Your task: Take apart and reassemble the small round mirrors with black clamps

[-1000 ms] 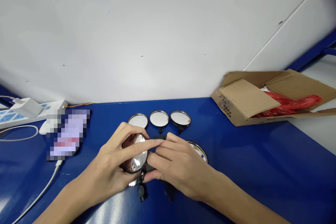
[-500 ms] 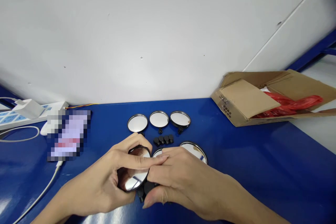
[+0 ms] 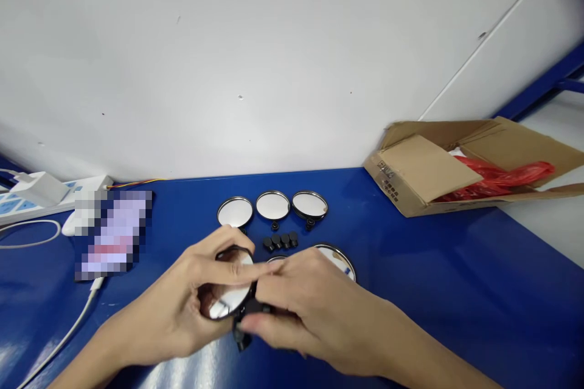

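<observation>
A small round mirror (image 3: 228,298) with a black rim is gripped in my left hand (image 3: 187,292), its index finger stretched across the glass. My right hand (image 3: 314,310) pinches a black clamp-like mount (image 3: 243,334) at the mirror's lower right edge; the fingers hide most of the joint. Behind my hands, three round mirrors (image 3: 272,205) lie in a row, with black ball-ended stems on their near side. Several short black plastic pieces (image 3: 280,240) sit lined up in front of them. Another round mirror (image 3: 340,261) shows partly beyond my right hand.
On the blue table (image 3: 410,279), an open cardboard box (image 3: 410,182) with a red plastic bag (image 3: 502,176) stands at the right. A phone (image 3: 116,231) with a white cable (image 3: 68,340) lies at the left, near a power strip (image 3: 93,188). A white wall (image 3: 274,61) rises behind.
My right thumb has shifted left along the black mount, and the mirror in my left hand has turned slightly. The whole view has moved a little.
</observation>
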{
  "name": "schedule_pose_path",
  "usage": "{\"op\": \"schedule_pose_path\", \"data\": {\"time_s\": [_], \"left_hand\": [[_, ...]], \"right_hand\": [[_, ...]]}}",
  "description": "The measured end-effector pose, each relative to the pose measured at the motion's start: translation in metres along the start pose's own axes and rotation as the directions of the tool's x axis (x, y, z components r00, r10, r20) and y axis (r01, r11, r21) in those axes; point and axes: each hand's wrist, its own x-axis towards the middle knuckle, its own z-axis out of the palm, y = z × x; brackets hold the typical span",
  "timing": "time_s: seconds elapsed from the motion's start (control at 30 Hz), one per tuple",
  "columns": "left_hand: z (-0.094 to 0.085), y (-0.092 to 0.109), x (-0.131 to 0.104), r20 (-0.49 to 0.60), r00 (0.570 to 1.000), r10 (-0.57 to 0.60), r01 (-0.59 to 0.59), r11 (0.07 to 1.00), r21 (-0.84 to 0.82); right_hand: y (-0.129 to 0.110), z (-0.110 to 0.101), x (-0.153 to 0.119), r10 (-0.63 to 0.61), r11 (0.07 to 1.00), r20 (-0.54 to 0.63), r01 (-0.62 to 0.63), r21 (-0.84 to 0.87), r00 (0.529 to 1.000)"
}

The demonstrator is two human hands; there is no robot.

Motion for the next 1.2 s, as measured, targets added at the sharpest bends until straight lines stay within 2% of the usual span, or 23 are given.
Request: {"op": "schedule_pose_path", "data": {"time_s": [0.07,0.1,0.17,0.23,0.3,0.37,0.43,0.53,0.6,0.7,0.77,0.87,1.0,1.1,1.13,1.2], "left_hand": [[0.002,-0.007,0.000,-0.151,0.984,0.095,-0.064,0.979,0.195],[0.003,-0.010,0.000,-0.204,0.970,0.136,-0.076,0.958,0.277],[0.004,-0.014,-0.001,-0.244,0.951,0.188,-0.089,0.927,0.365],[0.003,-0.013,-0.001,-0.211,0.954,0.214,-0.132,0.929,0.345],[0.002,-0.009,0.000,-0.149,0.964,0.223,-0.179,0.948,0.262],[0.001,-0.005,0.000,-0.099,0.971,0.218,-0.197,0.964,0.180],[0.001,-0.004,0.000,-0.084,0.973,0.213,-0.203,0.972,0.118],[-0.004,-0.008,-0.002,-0.082,0.969,0.234,-0.228,0.971,0.067],[-0.011,-0.012,-0.005,-0.139,0.968,0.210,-0.201,0.976,0.078],[-0.022,-0.013,-0.007,-0.225,0.964,0.138,-0.124,0.989,0.075],[-0.026,-0.010,-0.007,-0.203,0.972,0.118,-0.112,0.993,0.044],[-0.025,-0.003,-0.005,-0.128,0.987,0.102,-0.101,0.995,0.017],[-0.015,0.002,-0.002,-0.089,0.993,0.079,-0.078,0.997,0.020],[-0.003,0.001,-0.001,-0.160,0.982,0.103,-0.086,0.990,0.110],[0.002,0.000,0.000,-0.201,0.973,0.117,-0.081,0.980,0.181],[0.011,-0.002,0.000,-0.278,0.941,0.192,-0.087,0.933,0.349]], "right_hand": [[0.004,0.006,-0.001,-0.057,0.953,-0.162,0.005,-0.304,0.985],[0.005,0.007,-0.001,-0.087,0.917,-0.209,-0.004,-0.398,0.974],[0.007,0.008,-0.001,-0.094,0.909,-0.222,-0.007,-0.416,0.970],[0.007,0.003,-0.001,-0.040,0.973,-0.149,0.004,-0.230,0.988],[0.006,-0.004,0.000,0.025,0.997,-0.008,-0.025,0.067,1.000],[0.005,-0.010,0.000,0.063,0.945,0.127,-0.100,0.312,0.990],[0.004,-0.015,0.000,0.086,0.870,0.204,-0.173,0.462,0.975],[0.005,-0.022,0.001,0.102,0.724,0.306,-0.282,0.630,0.946],[0.008,-0.027,0.001,0.119,0.629,0.355,-0.347,0.696,0.927],[0.011,-0.032,0.001,0.177,0.591,0.327,-0.366,0.719,0.928],[0.012,-0.032,0.000,0.193,0.594,0.309,-0.362,0.719,0.931],[0.011,-0.028,-0.002,0.217,0.659,0.238,-0.322,0.680,0.947],[0.009,-0.017,-0.001,0.254,0.842,0.030,-0.236,0.485,0.967],[0.009,-0.003,0.001,0.157,0.972,-0.177,-0.119,0.204,0.972],[0.009,0.003,0.002,0.094,0.994,-0.240,-0.077,0.081,0.966],[0.009,0.013,0.003,-0.018,0.994,-0.294,-0.015,-0.110,0.955]]}}
